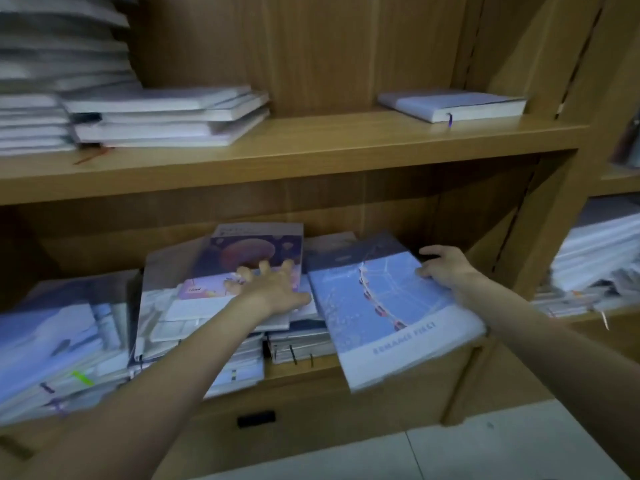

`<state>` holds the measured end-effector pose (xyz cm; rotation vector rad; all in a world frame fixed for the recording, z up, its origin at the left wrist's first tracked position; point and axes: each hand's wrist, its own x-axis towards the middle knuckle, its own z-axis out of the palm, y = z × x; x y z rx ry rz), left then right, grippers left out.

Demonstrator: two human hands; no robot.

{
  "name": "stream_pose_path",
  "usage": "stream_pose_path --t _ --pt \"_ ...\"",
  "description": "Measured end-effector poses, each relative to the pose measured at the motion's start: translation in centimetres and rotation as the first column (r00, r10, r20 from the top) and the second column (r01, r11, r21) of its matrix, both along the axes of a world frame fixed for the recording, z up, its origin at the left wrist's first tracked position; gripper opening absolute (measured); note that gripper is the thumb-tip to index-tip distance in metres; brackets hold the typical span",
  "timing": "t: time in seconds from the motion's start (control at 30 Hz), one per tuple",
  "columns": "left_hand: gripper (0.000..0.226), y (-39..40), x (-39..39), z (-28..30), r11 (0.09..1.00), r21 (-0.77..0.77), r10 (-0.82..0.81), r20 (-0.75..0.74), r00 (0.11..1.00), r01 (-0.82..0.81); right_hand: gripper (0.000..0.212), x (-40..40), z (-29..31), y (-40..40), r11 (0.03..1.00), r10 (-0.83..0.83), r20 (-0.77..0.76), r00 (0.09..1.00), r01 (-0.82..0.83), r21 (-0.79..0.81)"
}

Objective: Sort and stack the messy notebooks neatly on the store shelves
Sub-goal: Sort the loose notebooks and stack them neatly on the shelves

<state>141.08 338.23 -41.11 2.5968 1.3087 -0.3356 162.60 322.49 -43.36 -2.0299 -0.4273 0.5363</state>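
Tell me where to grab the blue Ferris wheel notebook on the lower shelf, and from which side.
Grip the blue Ferris wheel notebook at its near white-banded end, from the front. It lies tilted atop a stack, and that end overhangs the lower shelf edge, so fingers can probably slip underneath. The right hand already holds its far right edge; the left hand lies on the neighbouring pile.

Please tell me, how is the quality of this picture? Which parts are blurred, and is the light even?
Head view: dim, bluish light; the lower shelf recess is in shadow. Motion blur smears the notebook stacks at upper left and lower left. The Ferris wheel notebook and the right hand are sharper; the left hand is slightly soft. Wide-angle distortion bends the upper shelf board.
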Motion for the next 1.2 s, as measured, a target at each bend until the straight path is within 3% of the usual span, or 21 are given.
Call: stream_pose_path --t 0.27,0.37,0.53,0.67,0.8,0.87,0.97,1.03,1.1,1.2 --pt "0.092 2.1 4.1 -0.4 0.994 0.000 0.107 -0.090 0.990 -0.108 0.028 2.2 -0.7 5.3 0.987 -0.132 -0.007 0.991 0.132 0.095" --pt "0.086 2.6 4.2 -0.7 0.992 -0.009 0.128 -0.120 0.985 -0.130 0.030 1.8 -2.8 6.3 0.996 -0.086 0.040 0.996 0.084 0.038" --pt "0.080 2.9 2.5 -1.3 0.993 0.054 0.110 -0.139 0.984 -0.103 0.038 -0.4 -5.0 5.8 0.996 0.073 -0.032 0.997 -0.071 0.060" --pt "0.077 3.2 0.2 -1.6 0.991 0.111 0.089 -0.124 0.988 -0.075 0.036 -1.5 -4.4 7.1 0.991 0.126 0.072 0.989 -0.129 0.043" --pt "0.069 3.5 -2.1 -1.8 0.985 0.170 0.041 -0.066 0.997 -0.029 0.027 -2.4 -2.8 8.8 0.971 0.220 0.213 0.952 -0.193 -0.139" --pt "0.065 3.4 -3.6 -1.7 0.982 0.191 -0.002 -0.017 1.000 0.005 0.032 -2.5 -2.4 9.2 0.912 0.339 0.255 0.906 -0.249 -0.326" --pt "0.052 3.1 -6.0 -1.5 0.958 0.280 -0.115 0.169 0.979 0.064 0.033 -2.8 -1.8 9.0 0.830 0.416 0.372 0.830 -0.179 -0.529" --pt "0.044 2.6 -7.3 -0.9 0.910 0.394 -0.269 0.328 0.906 0.127 0.027 -3.8 -1.4 8.1 0.873 0.386 0.524 0.759 -0.117 -0.473" --pt "0.040 1.8 -8.4 0.3 0.813 0.553 -0.451 0.404 0.796 0.181 0.028 -5.6 -0.9 6.6 0.946 0.322 0.686 0.652 -0.187 -0.266" --pt "0.028 0.6 -10.2 3.3 0.550 0.827 -0.699 0.381 0.606 0.116 0.031 -9.8 1.4 3.1 0.909 0.151 0.883 0.445 -0.414 0.053"
